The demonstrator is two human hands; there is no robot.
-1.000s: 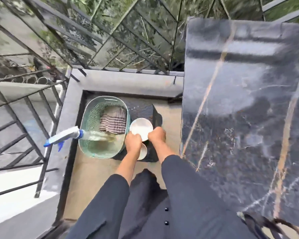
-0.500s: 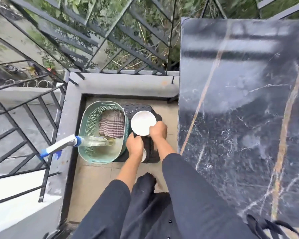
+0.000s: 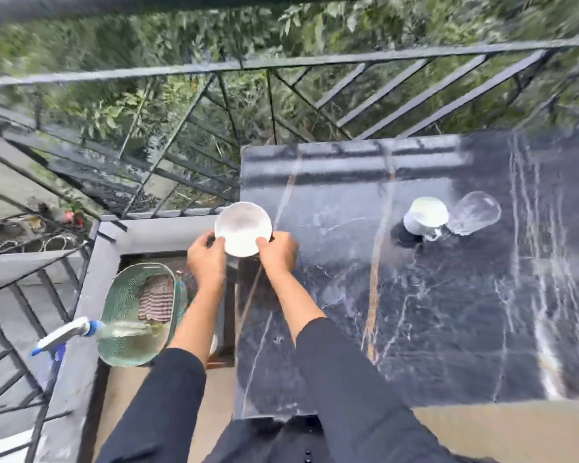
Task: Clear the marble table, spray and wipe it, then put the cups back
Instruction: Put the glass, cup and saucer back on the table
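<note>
My left hand [image 3: 206, 259] and right hand [image 3: 278, 250] pinch a white cup [image 3: 243, 228] by its rim between them at the marble table [image 3: 415, 329] edge, the putting-back step by my judgement, and it next needs lowering flat, clear of the mug [image 3: 427, 215] and glass [image 3: 475, 212] well to my grip's right.

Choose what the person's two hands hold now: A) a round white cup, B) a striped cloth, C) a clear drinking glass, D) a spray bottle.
A: the left hand and the right hand grip the round white cup from both sides at the left edge of the black marble table.
</note>
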